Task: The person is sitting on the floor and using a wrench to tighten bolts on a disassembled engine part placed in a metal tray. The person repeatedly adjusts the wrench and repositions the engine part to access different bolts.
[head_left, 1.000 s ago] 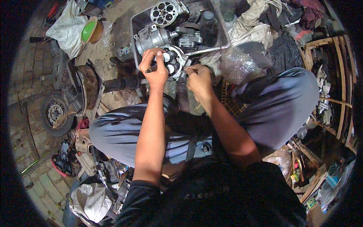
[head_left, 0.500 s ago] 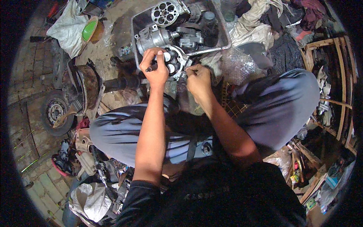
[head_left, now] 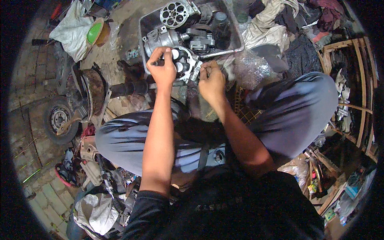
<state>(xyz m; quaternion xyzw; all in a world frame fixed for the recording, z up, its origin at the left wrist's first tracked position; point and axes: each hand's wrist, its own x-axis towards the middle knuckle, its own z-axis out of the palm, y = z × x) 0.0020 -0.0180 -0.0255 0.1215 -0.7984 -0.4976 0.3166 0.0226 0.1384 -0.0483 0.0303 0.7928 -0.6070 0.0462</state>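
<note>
- The left hand [head_left: 162,68], at the upper centre of the frame, was curled around the left side of a round metal part [head_left: 195,64], its thumb laid along the front.
- A short dark rod [head_left: 156,63] stuck out to the left between its fingers.
- The right hand [head_left: 212,80] was just beside the right edge of that part, fingers bent in toward the thumb; whether they pinched anything was too small to tell.
- The metal part sat between the two hands, overlapping the lower edge of a dark tray [head_left: 241,45] in the view; whether it touched the rim could not be told. Pale round discs [head_left: 180,67] showed in its open face.
- In the tray, at the top centre, lay a silver disc with round holes [head_left: 174,15], a silver cylinder [head_left: 163,41] below it, and a dark jar [head_left: 221,31] toward the right side.
- A crumpled pale cloth [head_left: 267,30] lay at the upper right, with clear plastic wrap [head_left: 252,64] below it.
- A small wheel [head_left: 59,119] stood at the left of the frame; a green bowl [head_left: 95,33] was at the upper left, beside a white sack [head_left: 72,30].
- A wooden frame [head_left: 362,92] stood along the right edge.
</note>
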